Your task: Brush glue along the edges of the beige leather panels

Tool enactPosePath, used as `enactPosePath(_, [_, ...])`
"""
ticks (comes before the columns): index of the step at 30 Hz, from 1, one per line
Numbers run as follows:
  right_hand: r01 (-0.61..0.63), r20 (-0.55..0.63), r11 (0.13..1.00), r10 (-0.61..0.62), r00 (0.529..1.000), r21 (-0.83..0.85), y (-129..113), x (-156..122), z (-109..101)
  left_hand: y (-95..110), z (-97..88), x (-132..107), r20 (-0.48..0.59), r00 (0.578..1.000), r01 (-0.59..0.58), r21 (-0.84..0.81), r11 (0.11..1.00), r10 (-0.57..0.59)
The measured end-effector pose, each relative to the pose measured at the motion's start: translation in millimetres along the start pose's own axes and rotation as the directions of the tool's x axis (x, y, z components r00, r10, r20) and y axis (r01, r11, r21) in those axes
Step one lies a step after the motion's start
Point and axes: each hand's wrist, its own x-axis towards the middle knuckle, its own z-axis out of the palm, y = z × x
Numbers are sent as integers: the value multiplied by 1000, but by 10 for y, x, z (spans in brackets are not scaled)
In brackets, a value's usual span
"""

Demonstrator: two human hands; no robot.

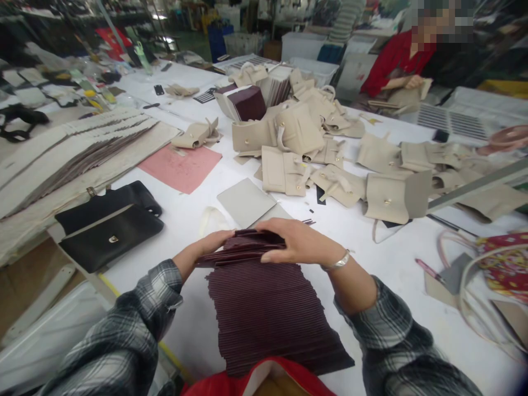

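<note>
Looking down from the head camera, we have both hands at the far end of a broad, ridged layer of dark maroon strips [268, 313], which lies on the white worktop [185, 214] right in front of us. Our right hand [299, 240] is clamped on a raised bunch at that end, its thumb on the near side and its fingers reaching over the far side. Our left hand [212, 243] rests against the bunch's left end (its thumb is hidden, so we cannot tell how firmly those fingers close). A silver bracelet [341, 261] circles our right wrist.

Just beyond the bunch lies a flat, pale grey square panel [246, 201]. To our left sits a black leather bag with a metal clasp [111, 228], and behind it a flat pinkish-red sheet [185, 168]. Farther off, beige leather bag pieces [301, 129] are heaped across the middle, some with gold-coloured fittings. To our right lies a slim pink pen [429, 270]. Across the worktop, a co-worker in red [383, 69] handles a beige piece.
</note>
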Motion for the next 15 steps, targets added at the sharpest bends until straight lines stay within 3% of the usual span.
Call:
enactPosePath(4, [-86, -72, 996, 88, 994, 23, 93, -190, 20, 57, -78, -36, 60, 991, 131, -216, 967, -121])
enactPosePath(7, [-127, -209, 978, 161, 965, 164, 227, -304, 36, 113, -63, -90, 64, 989, 144, -210, 967, -133])
enactPosePath(8, [-153, -302, 954, 230, 925, 257, 324, -345, 43, 128, -47, -104, 32, 991, 137, -169, 976, -133])
enactPosePath(9, [-179, -402, 912, 329, 854, 368, 450, -387, 64, 139, -24, -113, -11, 992, 121, -125, 985, -124])
enactPosePath(11, [-203, -534, 772, 580, 615, 603, 754, -463, 180, 141, 44, -111, -106, 992, 66, -57, 996, -72])
enactPosePath(12, [-196, -511, 679, 683, 522, 707, 905, -490, 282, 132, 90, -101, -142, 989, 37, -46, 998, -43])
enactPosePath(13, [-186, -441, 575, 763, 472, 797, 1040, -505, 410, 118, 140, -86, -167, 986, 13, -54, 998, -22])
enactPosePath(15, [-193, -247, 388, 826, 507, 901, 1223, -496, 703, 79, 246, -58, -180, 984, -6, -113, 994, -14])
